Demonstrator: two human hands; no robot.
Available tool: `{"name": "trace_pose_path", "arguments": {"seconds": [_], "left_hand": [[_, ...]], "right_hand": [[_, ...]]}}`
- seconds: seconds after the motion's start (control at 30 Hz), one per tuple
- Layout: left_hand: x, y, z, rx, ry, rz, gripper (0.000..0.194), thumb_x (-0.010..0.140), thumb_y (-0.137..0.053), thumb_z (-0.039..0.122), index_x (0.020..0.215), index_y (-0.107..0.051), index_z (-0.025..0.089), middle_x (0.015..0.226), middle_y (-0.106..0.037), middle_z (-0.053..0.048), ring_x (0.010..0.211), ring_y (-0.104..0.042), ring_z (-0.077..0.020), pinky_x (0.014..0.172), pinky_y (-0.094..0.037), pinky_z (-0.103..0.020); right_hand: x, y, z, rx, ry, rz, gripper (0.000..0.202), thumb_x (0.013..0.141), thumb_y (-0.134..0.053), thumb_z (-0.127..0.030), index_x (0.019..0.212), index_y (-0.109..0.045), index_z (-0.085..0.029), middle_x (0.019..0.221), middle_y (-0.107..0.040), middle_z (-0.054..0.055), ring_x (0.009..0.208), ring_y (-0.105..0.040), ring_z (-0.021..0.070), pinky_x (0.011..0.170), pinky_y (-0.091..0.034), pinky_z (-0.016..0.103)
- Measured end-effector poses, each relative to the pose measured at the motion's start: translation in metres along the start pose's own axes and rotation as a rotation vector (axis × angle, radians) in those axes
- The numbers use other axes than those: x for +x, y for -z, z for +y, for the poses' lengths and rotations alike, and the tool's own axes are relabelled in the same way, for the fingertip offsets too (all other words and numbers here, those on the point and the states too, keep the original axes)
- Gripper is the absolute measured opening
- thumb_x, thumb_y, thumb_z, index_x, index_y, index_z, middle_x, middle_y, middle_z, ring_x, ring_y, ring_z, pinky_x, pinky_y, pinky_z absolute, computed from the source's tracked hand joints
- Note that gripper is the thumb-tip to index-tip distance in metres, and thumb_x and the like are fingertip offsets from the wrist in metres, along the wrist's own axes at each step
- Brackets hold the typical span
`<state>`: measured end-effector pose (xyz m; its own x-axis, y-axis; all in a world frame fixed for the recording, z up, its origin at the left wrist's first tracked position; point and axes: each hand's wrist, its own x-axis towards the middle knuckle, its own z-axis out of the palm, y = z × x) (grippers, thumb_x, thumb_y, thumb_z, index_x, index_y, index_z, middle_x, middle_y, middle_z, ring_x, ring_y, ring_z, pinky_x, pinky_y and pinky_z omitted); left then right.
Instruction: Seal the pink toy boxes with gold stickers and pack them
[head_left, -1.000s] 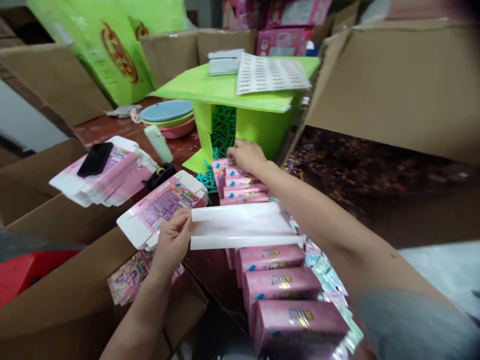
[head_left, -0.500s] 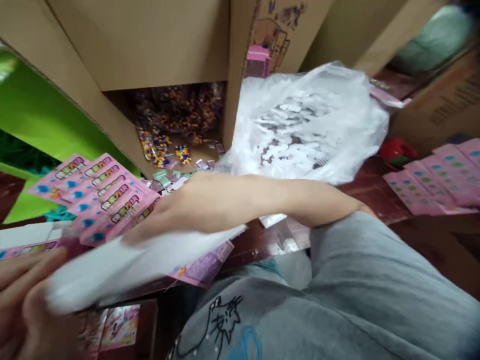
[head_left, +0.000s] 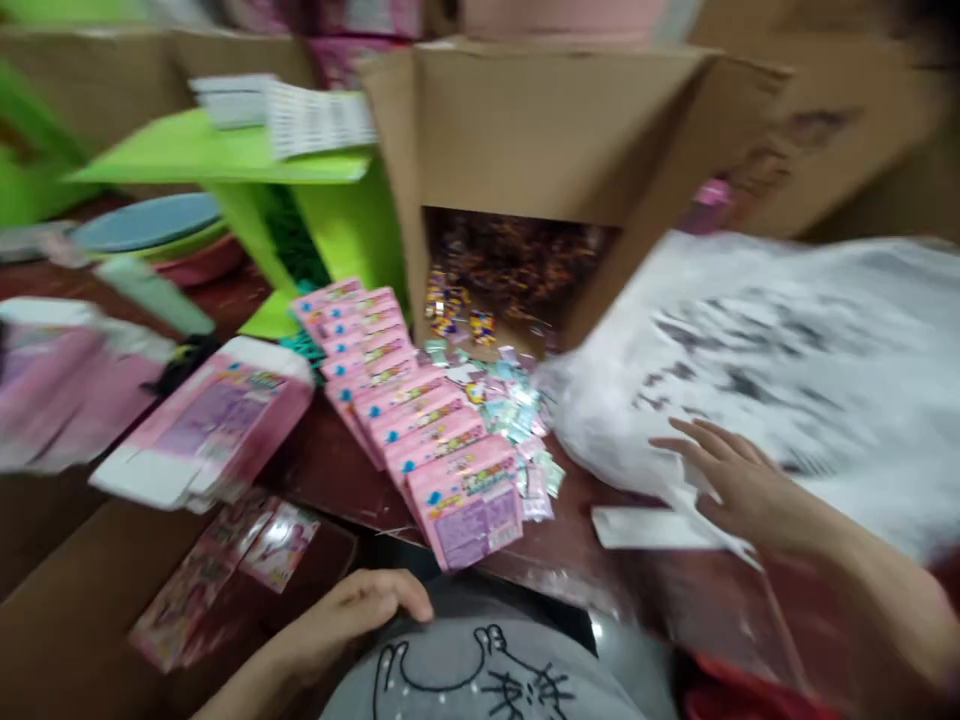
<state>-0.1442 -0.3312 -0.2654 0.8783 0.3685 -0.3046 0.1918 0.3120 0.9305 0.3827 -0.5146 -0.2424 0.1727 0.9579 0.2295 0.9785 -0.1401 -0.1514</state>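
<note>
Landmark: one row of pink boxes (head_left: 476, 500), overlapping, on the red-brown worktop (head_left: 585, 570).
- Right hand (head_left: 739, 485): fingers spread, at the near edge of the white plastic bag (head_left: 795, 370), right of the row; whether it touches the bag cannot be told.
- White strip (head_left: 652, 528): one, flat on the worktop, right of the row, just beside the bag.
- Left hand (head_left: 375, 603): below and left of the row's near end, by the grey shirt (head_left: 480, 670); fingers together, slightly bent; whether they pinch anything cannot be told.
- Small sachets (head_left: 517, 410): pale green and lilac, loose, along the row's right side.
- Cardboard box (head_left: 555, 130): open, beyond the sachets, holding small multicoloured packets (head_left: 517, 260).
- Flattened pink cartons (head_left: 217, 415): a stack, left of the row.
- Picture cards (head_left: 277, 545): glossy, below those cartons.
- Green container (head_left: 352, 225): behind the row's far end, printed sheets (head_left: 319, 120) on top.
</note>
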Motion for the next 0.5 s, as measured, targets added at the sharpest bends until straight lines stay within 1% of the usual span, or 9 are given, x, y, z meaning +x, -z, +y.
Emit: {"name": "trace_pose_path", "arguments": {"seconds": [0.07, 0.1, 0.17, 0.2, 0.23, 0.27, 0.33, 0.4, 0.5], "left_hand": [[0.015, -0.017, -0.013, -0.142, 0.116, -0.003, 0.061, 0.093, -0.07, 0.074, 0.112, -0.089, 0.02, 0.117, -0.082, -0.015, 0.11, -0.075, -0.0322, 0.105, -0.053, -0.042], [0.026, -0.026, -0.017, -0.178, 0.156, -0.03, 0.065, 0.09, -0.072, 0.077, 0.116, -0.089, 0.02, 0.12, -0.082, -0.015, 0.113, -0.076, -0.0336, 0.108, -0.053, -0.044], [0.054, -0.044, -0.025, -0.196, 0.187, -0.118, 0.072, 0.085, -0.074, 0.083, 0.121, -0.087, 0.021, 0.127, -0.082, -0.014, 0.123, -0.075, -0.0357, 0.118, -0.049, -0.049], [0.07, -0.054, -0.03, -0.211, 0.185, -0.182, 0.077, 0.079, -0.077, 0.087, 0.118, -0.087, 0.021, 0.128, -0.081, -0.014, 0.128, -0.073, -0.0369, 0.122, -0.046, -0.051], [0.086, -0.063, -0.036, -0.262, 0.186, -0.22, 0.084, 0.069, -0.082, 0.09, 0.117, -0.086, 0.021, 0.128, -0.081, -0.014, 0.131, -0.071, -0.0386, 0.126, -0.042, -0.054], [0.1, -0.071, -0.044, -0.326, 0.194, -0.196, 0.089, 0.06, -0.09, 0.088, 0.12, -0.084, 0.023, 0.127, -0.081, -0.013, 0.134, -0.07, -0.0397, 0.129, -0.038, -0.057], [0.117, -0.084, -0.059, -0.454, 0.24, -0.105, 0.09, 0.055, -0.099, 0.078, 0.125, -0.08, 0.025, 0.134, -0.078, -0.013, 0.143, -0.063, -0.04, 0.134, -0.028, -0.061], [0.117, -0.086, -0.069, -0.595, 0.2, -0.029, 0.083, 0.063, -0.098, 0.07, 0.129, -0.077, 0.024, 0.145, -0.073, -0.015, 0.153, -0.055, -0.0394, 0.136, -0.023, -0.061], [0.089, -0.073, -0.071, -0.845, -0.032, -0.028, 0.087, 0.075, -0.083, 0.079, 0.131, -0.076, 0.014, 0.154, -0.067, -0.022, 0.158, -0.05, -0.0424, 0.136, -0.023, -0.059]], "right_hand": [[0.047, 0.022, -0.026, 0.064, 0.259, 0.03, 0.062, 0.085, -0.066, -0.048, 0.144, -0.057, -0.064, 0.156, -0.063, 0.009, 0.145, -0.059, 0.0459, 0.11, -0.056, 0.072], [0.08, 0.034, -0.047, 0.093, 0.375, 0.038, 0.062, 0.09, -0.064, -0.052, 0.15, -0.05, -0.066, 0.162, -0.058, 0.007, 0.148, -0.058, 0.0432, 0.116, -0.054, 0.07], [0.161, 0.052, -0.108, 0.195, 0.604, 0.098, 0.058, 0.1, -0.059, -0.053, 0.157, -0.048, -0.056, 0.165, -0.054, 0.009, 0.152, -0.055, 0.0379, 0.126, -0.048, 0.063], [0.204, 0.055, -0.145, 0.231, 0.723, 0.13, 0.053, 0.103, -0.057, -0.055, 0.156, -0.052, -0.048, 0.163, -0.056, 0.01, 0.153, -0.054, 0.0367, 0.127, -0.047, 0.061], [0.248, 0.053, -0.184, 0.25, 0.811, 0.144, 0.054, 0.105, -0.055, -0.057, 0.154, -0.056, -0.036, 0.162, -0.057, 0.014, 0.154, -0.053, 0.0373, 0.129, -0.045, 0.061], [0.29, 0.048, -0.223, 0.239, 0.862, 0.123, 0.058, 0.107, -0.05, -0.058, 0.154, -0.057, -0.025, 0.163, -0.056, 0.018, 0.156, -0.05, 0.0375, 0.132, -0.041, 0.06], [0.363, 0.03, -0.294, 0.137, 0.828, 0.033, 0.065, 0.11, -0.045, -0.054, 0.156, -0.056, -0.009, 0.168, -0.051, 0.024, 0.161, -0.042, 0.0379, 0.136, -0.033, 0.057], [0.415, 0.011, -0.347, 0.017, 0.648, -0.125, 0.067, 0.113, -0.039, -0.05, 0.164, -0.048, -0.008, 0.177, -0.04, 0.022, 0.167, -0.034, 0.0358, 0.136, -0.031, 0.055], [0.452, -0.009, -0.396, -0.007, 0.539, -0.218, 0.071, 0.115, -0.031, -0.057, 0.153, -0.062, -0.005, 0.159, -0.06, 0.028, 0.15, -0.056, 0.0437, 0.122, -0.047, 0.062]]}}
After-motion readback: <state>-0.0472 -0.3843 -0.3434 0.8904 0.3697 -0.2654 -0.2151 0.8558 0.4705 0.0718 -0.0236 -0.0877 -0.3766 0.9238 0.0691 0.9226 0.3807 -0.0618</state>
